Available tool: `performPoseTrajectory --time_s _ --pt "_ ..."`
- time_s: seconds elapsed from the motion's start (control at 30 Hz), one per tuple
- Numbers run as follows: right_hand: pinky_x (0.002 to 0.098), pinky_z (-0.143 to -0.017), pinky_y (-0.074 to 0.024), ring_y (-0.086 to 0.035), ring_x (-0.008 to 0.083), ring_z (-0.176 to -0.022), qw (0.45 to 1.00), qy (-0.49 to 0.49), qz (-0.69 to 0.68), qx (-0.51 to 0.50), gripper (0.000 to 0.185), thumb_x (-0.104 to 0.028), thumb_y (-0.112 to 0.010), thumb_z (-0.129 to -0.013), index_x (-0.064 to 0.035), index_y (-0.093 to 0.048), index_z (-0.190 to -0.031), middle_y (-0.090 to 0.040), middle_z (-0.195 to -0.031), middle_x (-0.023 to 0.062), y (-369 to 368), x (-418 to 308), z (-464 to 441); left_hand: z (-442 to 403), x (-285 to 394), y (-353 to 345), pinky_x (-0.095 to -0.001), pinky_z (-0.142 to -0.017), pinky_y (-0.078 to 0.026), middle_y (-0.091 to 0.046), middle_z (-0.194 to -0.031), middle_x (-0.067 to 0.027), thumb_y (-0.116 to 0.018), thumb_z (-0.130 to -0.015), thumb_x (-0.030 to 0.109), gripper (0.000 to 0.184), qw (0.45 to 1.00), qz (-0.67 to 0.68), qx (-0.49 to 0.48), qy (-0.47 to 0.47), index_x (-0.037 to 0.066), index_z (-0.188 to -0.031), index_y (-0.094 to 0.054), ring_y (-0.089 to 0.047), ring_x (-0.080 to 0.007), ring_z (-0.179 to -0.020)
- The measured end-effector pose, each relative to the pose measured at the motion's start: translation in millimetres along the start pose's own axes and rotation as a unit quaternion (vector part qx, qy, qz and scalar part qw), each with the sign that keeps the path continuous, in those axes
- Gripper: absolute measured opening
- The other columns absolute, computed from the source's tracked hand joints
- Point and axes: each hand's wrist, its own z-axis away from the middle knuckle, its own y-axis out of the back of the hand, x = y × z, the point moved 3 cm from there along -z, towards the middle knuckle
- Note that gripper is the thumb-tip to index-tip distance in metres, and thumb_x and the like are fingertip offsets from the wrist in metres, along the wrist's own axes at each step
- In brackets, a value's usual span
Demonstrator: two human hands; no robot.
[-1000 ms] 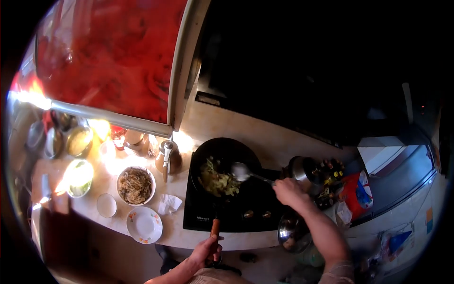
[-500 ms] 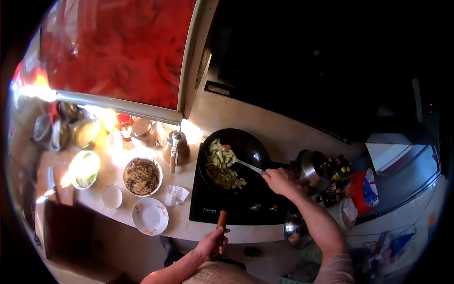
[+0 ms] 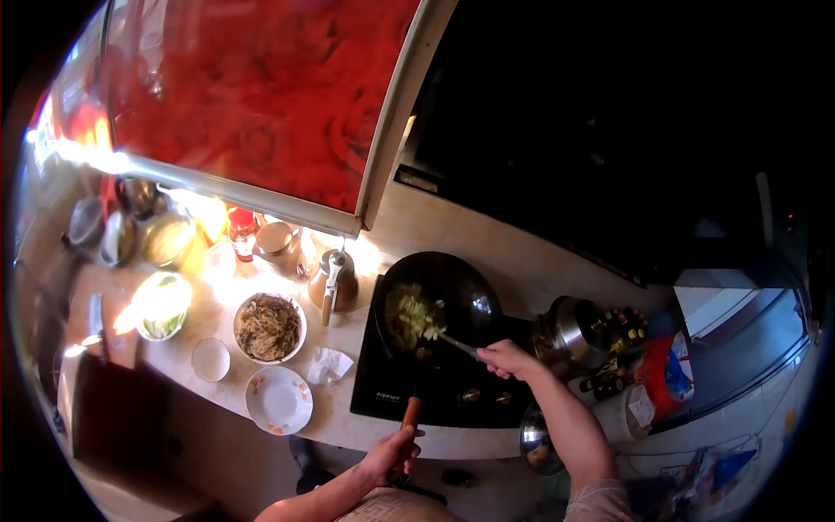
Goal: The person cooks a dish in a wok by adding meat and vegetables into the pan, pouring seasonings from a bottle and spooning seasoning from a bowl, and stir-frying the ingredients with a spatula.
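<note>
A dark wok (image 3: 470, 300) sits on the left side of the black gas stove (image 3: 378, 383). My left hand (image 3: 390, 454) is closed around its wooden handle (image 3: 411, 411), in front of the counter edge. Pale green and yellowish chopped vegetables (image 3: 417, 313) lie heaped in the left part of the wok. My right hand (image 3: 508, 358) grips a metal spatula (image 3: 458, 346) by its handle, right of the wok. The spatula's head is down among the vegetables and mostly hidden.
Left of the stove stand an empty floral plate (image 3: 278, 400), a bowl of shredded food (image 3: 270, 328), a crumpled tissue (image 3: 329, 366), a white cup (image 3: 210, 359) and a kettle (image 3: 334, 283). A steel pot (image 3: 574, 335) and several bottles stand right. A red cabinet (image 3: 252, 104) overhangs the counter.
My right hand has moved down and slightly left relative to the stove, lowering the spatula head into the vegetables. The heap has shifted. My left hand stays on the handle. The view has tilted slightly.
</note>
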Motion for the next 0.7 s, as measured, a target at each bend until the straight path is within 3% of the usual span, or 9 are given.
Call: performPoseTrajectory --time_s 0.03,0.07,0.13,0.17,0.33,0.4,0.53,0.57,0.7 --pt "0.0224 -0.035 -0.0287 -0.041 0.0057 -0.042 0.999 0.024 0.016 0.036 0.032 -0.034 -0.058 -0.092 -0.0044 -0.062 -0.081 -0.051 -0.058 -0.0012 -0.7 1.9 -6.3 0.1 -0.1 2.3 -0.0241 -0.034 -0.028 -0.046 -0.065 -0.0041 -0.047 -0.096 0.043 0.044 1.000 -0.001 0.002 0.000 0.006 -0.120 -0.045 -0.043 -0.0140 -0.042" --pt "0.0296 -0.040 -0.0382 -0.050 0.0133 -0.045 0.996 0.037 0.062 0.057 0.033 -0.033 -0.058 -0.092 -0.0023 -0.062 -0.081 -0.055 -0.060 0.0042 1.1 -2.1 -6.8 -0.8 -1.0 4.8 -0.0239 -0.038 -0.035 -0.048 -0.067 -0.0040 -0.049 -0.096 0.042 0.042 1.000 0.004 -0.009 0.005 0.007 -0.119 -0.047 -0.046 -0.0133 -0.046" --pt "0.0419 -0.053 -0.0469 -0.061 0.0277 -0.058 0.929 0.198 0.254 0.185 0.031 -0.029 -0.057 -0.091 0.0003 -0.063 -0.082 -0.061 -0.066 0.0138 -1.0 -14.4 -0.1 -2.4 -1.3 6.0 -0.0238 -0.041 -0.041 -0.050 -0.070 -0.0039 -0.051 -0.096 0.041 0.041 1.000 0.010 -0.022 0.009 0.007 -0.119 -0.048 -0.049 -0.0125 -0.049" --pt "0.0502 -0.067 -0.0483 -0.063 0.0387 -0.075 0.904 0.172 0.316 0.231 0.028 -0.027 -0.057 -0.090 0.0006 -0.062 -0.085 -0.064 -0.074 0.0205 -6.4 -27.8 16.7 -2.7 -0.9 6.0 -0.0237 -0.041 -0.041 -0.051 -0.070 -0.0036 -0.051 -0.095 0.041 0.041 1.000 0.009 -0.020 0.009 0.008 -0.118 -0.049 -0.049 -0.0124 -0.049" --pt "0.0483 -0.063 -0.0501 -0.064 0.0364 -0.075 0.785 0.214 0.521 0.258 0.016 -0.019 -0.056 -0.089 -0.0041 -0.062 -0.086 -0.065 -0.078 0.0162 -30.3 -45.4 94.2 -5.2 -4.5 7.0 -0.0235 -0.041 -0.041 -0.052 -0.070 -0.0027 -0.051 -0.095 0.043 0.041 1.000 0.003 -0.007 0.007 0.009 -0.118 -0.050 -0.049 -0.0118 -0.046" --pt "0.0470 -0.060 -0.0501 -0.064 0.0329 -0.073 0.718 0.281 0.557 0.308 0.012 -0.016 -0.056 -0.087 -0.0071 -0.063 -0.086 -0.062 -0.079 0.0137 -33.3 -33.6 120.5 -16.1 -13.4 17.0 -0.0239 -0.037 -0.034 -0.049 -0.067 -0.0011 -0.049 -0.094 0.049 0.047 0.999 -0.043 0.016 0.013 0.011 -0.122 -0.048 -0.045 -0.0119 -0.044" --pt "0.0470 -0.070 -0.0504 -0.063 0.0352 -0.084 0.717 0.107 0.649 0.230 0.033 -0.012 -0.054 -0.086 -0.0048 -0.055 -0.119 -0.056 -0.105 0.0176 -45.7 -49.6 174.7 -8.5 -8.1 6.5 -0.0223 -0.038 -0.037 -0.050 -0.066 -0.0006 -0.051 -0.094 0.045 0.042 0.999 0.018 -0.026 0.005 0.011 -0.118 -0.050 -0.046 -0.0102 -0.042" --pt "0.0470 -0.070 -0.0504 -0.063 0.0352 -0.084 0.717 0.117 0.650 0.225 0.033 -0.012 -0.054 -0.086 -0.0048 -0.055 -0.119 -0.056 -0.105 0.0176 -47.6 -53.5 165.9 -12.2 -8.3 6.5 -0.0223 -0.038 -0.037 -0.050 -0.066 -0.0006 -0.051 -0.094 0.045 0.042 1.000 0.022 -0.018 -0.002 0.011 -0.118 -0.050 -0.046 -0.0102 -0.042" --pt "0.0494 -0.082 -0.0465 -0.058 0.0399 -0.095 0.814 0.088 0.554 0.150 0.045 -0.019 -0.047 -0.094 -0.0041 -0.043 -0.136 -0.054 -0.111 0.0255 -45.3 -51.1 142.8 -14.5 -15.7 9.6 -0.0217 -0.037 -0.037 -0.050 -0.066 0.0000 -0.051 -0.093 0.048 0.046 0.999 0.020 -0.027 -0.018 0.010 -0.121 -0.048 -0.045 -0.0098 -0.041"
